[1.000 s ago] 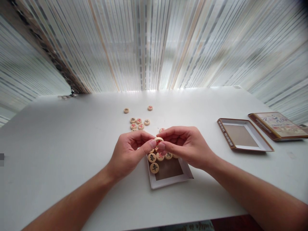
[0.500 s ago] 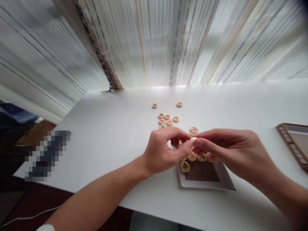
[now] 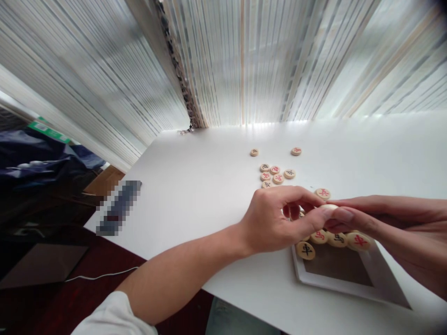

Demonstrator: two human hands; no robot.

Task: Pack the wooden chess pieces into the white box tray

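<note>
Both my hands meet over an open box tray [image 3: 344, 267] and pinch one pale Chinese chess piece [image 3: 328, 207] between the fingertips. My left hand [image 3: 275, 221] is closed on its left side, with the fingers curled and the thumb pressed to the piece. From the right, my right hand [image 3: 387, 225] grips it between thumb and fingers. Which character the held piece bears cannot be seen. Several red-marked and black-marked pieces lie in the tray beneath, among them a black-marked piece [image 3: 306, 250] at its left; my hands partly hide the others.
Beyond my hands, several pieces [image 3: 278, 178] lie grouped on the white table [image 3: 195, 195], with two farther back. A red-marked piece [image 3: 323, 193] rests just past my fingers. A blurred dark object [image 3: 118, 207] lies at the table's left edge. Striped curtains [image 3: 240, 60] hang behind.
My view has turned left, so the table, tray and hands appear farther right. Both hands keep the piece pinched over the tray. The loose pieces appear unmoved on the table.
</note>
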